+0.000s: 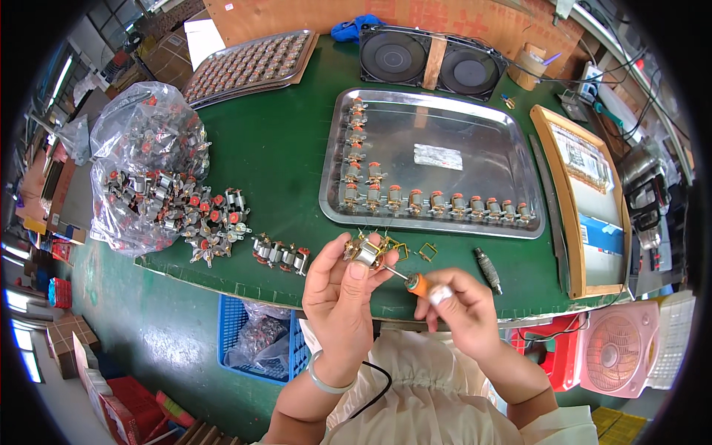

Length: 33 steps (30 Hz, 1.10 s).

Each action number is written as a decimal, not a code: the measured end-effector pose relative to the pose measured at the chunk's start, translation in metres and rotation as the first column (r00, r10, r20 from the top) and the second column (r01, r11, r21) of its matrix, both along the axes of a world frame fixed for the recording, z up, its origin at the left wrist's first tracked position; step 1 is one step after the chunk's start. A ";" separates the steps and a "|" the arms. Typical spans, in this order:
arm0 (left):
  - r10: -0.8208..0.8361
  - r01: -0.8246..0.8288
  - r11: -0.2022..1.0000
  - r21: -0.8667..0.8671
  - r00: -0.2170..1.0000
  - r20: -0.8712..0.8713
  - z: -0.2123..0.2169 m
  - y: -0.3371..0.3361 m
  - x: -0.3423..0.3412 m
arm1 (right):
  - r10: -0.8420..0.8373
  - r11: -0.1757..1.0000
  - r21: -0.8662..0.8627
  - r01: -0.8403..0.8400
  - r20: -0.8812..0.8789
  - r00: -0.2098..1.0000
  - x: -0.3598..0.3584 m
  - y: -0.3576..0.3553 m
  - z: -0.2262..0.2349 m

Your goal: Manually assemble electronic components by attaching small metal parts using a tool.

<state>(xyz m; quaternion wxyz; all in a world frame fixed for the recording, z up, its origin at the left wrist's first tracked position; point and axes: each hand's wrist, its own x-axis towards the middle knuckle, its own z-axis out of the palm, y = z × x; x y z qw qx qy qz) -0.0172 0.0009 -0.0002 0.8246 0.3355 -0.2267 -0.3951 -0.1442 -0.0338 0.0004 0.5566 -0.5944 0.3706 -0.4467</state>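
Between the thumb and fingers of my left hand (pixel 343 300) is a small motor (pixel 363 252), held just above the table's front edge. My right hand (pixel 469 315) is closed around a screwdriver (pixel 417 285) with an orange handle. Its shaft points left, with the tip at the motor; the exact contact point is too small to make out. Just beyond the hands, several thin brass-coloured frames (pixel 428 252) lie on the green table. A short row of similar motors (pixel 280 254) lies to the left of my left hand.
A metal tray (pixel 482 104) holds motors along its left and near sides. A plastic bag (pixel 141 111) and a motor heap (pixel 200 215) are at left. A filled tray (pixel 297 38), twin fans (pixel 397 55), a dark cylindrical tool (pixel 487 269) and a wooden frame (pixel 549 141) stand around.
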 end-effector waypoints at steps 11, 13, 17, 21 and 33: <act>-0.015 0.015 1.000 0.006 1.000 0.007 -0.001 0.000 0.001 | 0.341 0.663 0.594 -0.455 0.301 0.890 -0.012 -0.017 0.015; -0.020 0.020 1.000 0.002 1.000 0.009 -0.002 0.001 0.002 | 0.336 0.523 0.656 -0.544 0.428 0.839 -0.016 -0.021 0.017; -0.028 0.028 0.999 0.033 0.999 0.015 -0.003 0.002 0.007 | 0.332 0.753 0.543 -0.373 0.176 0.927 -0.022 -0.027 0.017; -0.117 0.116 0.993 0.030 0.991 0.057 -0.006 0.004 0.013 | 0.079 0.908 0.370 -0.195 0.307 0.948 -0.036 -0.040 0.024; -0.320 0.132 0.942 0.309 0.628 0.709 -0.023 0.001 0.016 | 0.239 0.875 -0.421 -0.237 -0.049 0.970 -0.012 -0.054 0.038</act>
